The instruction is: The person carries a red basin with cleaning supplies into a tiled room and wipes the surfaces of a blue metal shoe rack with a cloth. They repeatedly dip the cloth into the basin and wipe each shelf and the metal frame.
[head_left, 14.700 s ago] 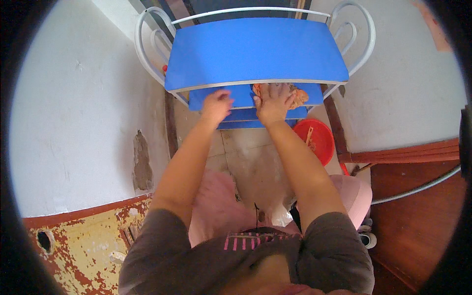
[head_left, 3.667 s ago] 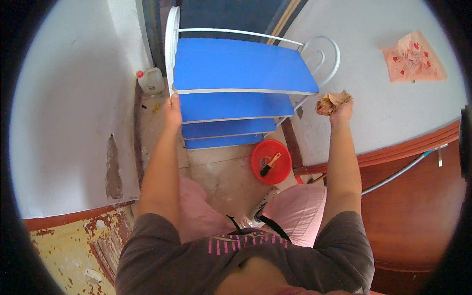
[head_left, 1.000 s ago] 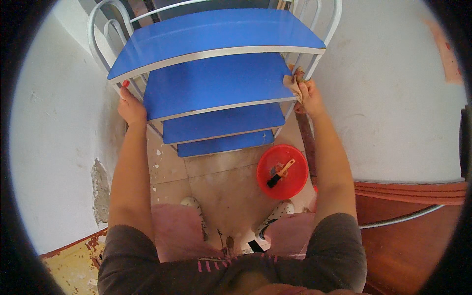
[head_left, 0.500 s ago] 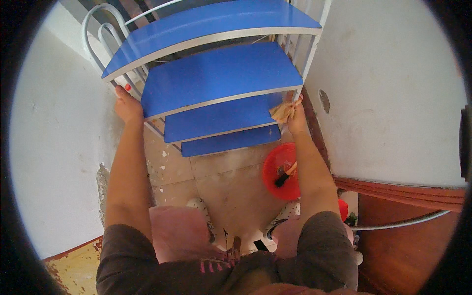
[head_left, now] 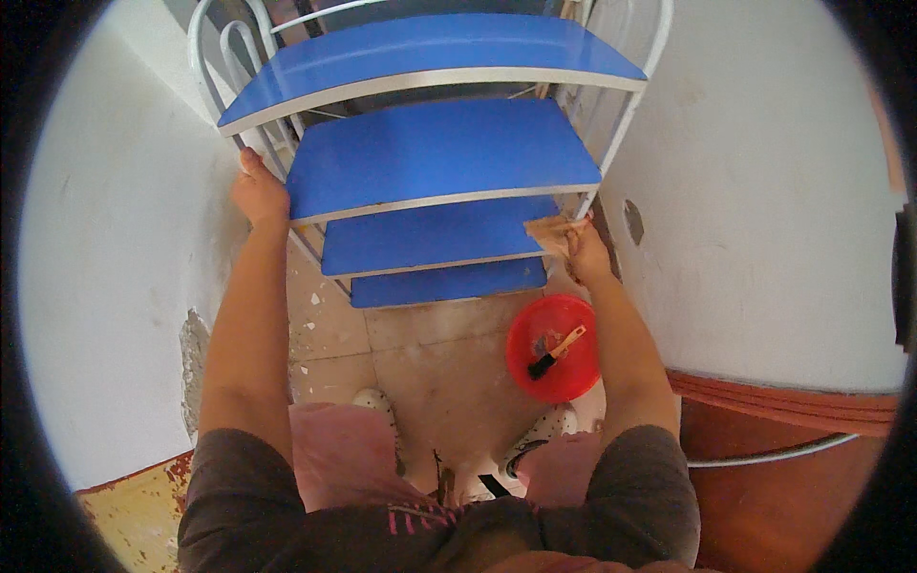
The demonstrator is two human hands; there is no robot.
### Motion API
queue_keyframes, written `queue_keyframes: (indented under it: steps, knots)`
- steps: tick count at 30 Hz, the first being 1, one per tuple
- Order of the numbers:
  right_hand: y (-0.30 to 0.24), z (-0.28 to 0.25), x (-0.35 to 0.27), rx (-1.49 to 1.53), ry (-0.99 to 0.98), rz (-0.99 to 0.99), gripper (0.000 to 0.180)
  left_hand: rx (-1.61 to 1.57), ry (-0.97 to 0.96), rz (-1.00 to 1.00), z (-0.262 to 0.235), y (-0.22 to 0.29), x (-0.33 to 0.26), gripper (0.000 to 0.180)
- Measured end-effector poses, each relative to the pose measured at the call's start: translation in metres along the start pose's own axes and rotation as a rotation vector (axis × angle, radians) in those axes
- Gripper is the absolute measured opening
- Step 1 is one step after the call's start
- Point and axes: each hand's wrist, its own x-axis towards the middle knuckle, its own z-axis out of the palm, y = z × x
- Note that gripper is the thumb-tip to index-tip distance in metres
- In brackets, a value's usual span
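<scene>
A rack with several blue shelves [head_left: 444, 153] and a white tube frame stands before me, its shelves stacked one below another. My left hand [head_left: 260, 191] is closed around the left post, just under the top shelf. At the right post, lower down by the second shelf's corner, my right hand [head_left: 590, 253] is closed. A tan, creased piece [head_left: 549, 235], cloth or sandpaper, I cannot tell which, sticks out from the right hand over the third shelf. The right fingers are partly hidden behind it.
A red basin [head_left: 521, 334] sits on the tiled floor [head_left: 420, 358] below my right forearm, with a black-bristled brush [head_left: 556, 352] in it. White walls [head_left: 105, 258] flank the rack closely on both sides. A reddish-brown surface [head_left: 793, 487] lies at the lower right.
The rack now appears straighter and slightly farther right and lower in view, both hands still on it. More of the basin and brush shows beside my right forearm.
</scene>
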Motion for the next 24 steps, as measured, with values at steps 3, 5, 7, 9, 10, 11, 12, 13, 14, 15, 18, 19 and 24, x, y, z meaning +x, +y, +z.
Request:
queue_keyframes:
  steps: [3,5,7,9,10,11,12,13,14,15,18,19,24]
  knots:
    - [0.010,-0.030,0.011,0.095,-0.013,-0.008,0.034,-0.004,0.016,0.037,-0.001,-0.006,0.003,0.066]
    - [-0.017,-0.065,0.052,0.734,0.057,0.202,0.039,-0.014,0.030,0.047,0.003,-0.009,0.000,0.065]
    - [-0.068,-0.103,0.105,1.040,0.108,0.384,0.043,-0.038,0.033,0.019,-0.003,-0.009,-0.001,0.066]
    - [-0.068,-0.122,0.160,1.153,0.102,0.253,0.031,-0.071,-0.012,-0.025,0.000,-0.002,-0.004,0.067]
    - [-0.074,-0.124,0.180,1.149,0.029,0.282,0.033,-0.081,-0.031,-0.055,-0.002,-0.002,-0.004,0.068]
    - [-0.082,-0.126,0.198,1.145,-0.045,0.306,0.035,-0.114,-0.016,-0.051,0.000,-0.006,0.000,0.068]
    - [-0.088,-0.128,0.209,1.140,-0.119,0.329,0.037,-0.146,-0.001,-0.047,0.004,-0.014,0.004,0.069]
    - [-0.088,-0.130,0.213,1.137,-0.205,0.334,0.040,-0.180,0.010,-0.043,0.004,-0.008,0.002,0.069]
    - [-0.088,-0.132,0.216,1.132,-0.290,0.339,0.043,-0.160,0.004,-0.055,0.003,-0.002,-0.001,0.069]
    - [-0.087,-0.133,0.219,1.125,-0.374,0.344,0.046,-0.141,-0.002,-0.068,0.001,0.003,-0.005,0.070]
    - [-0.084,-0.116,0.223,1.195,-0.351,0.297,0.050,-0.167,0.043,-0.063,0.002,0.008,-0.010,0.071]
    - [-0.083,-0.104,0.222,1.227,-0.340,0.281,0.051,-0.189,0.069,-0.048,0.001,0.006,-0.008,0.072]
    - [-0.064,-0.071,0.194,0.626,-0.312,0.212,0.057,-0.130,0.075,0.014,0.000,-0.002,-0.005,0.076]
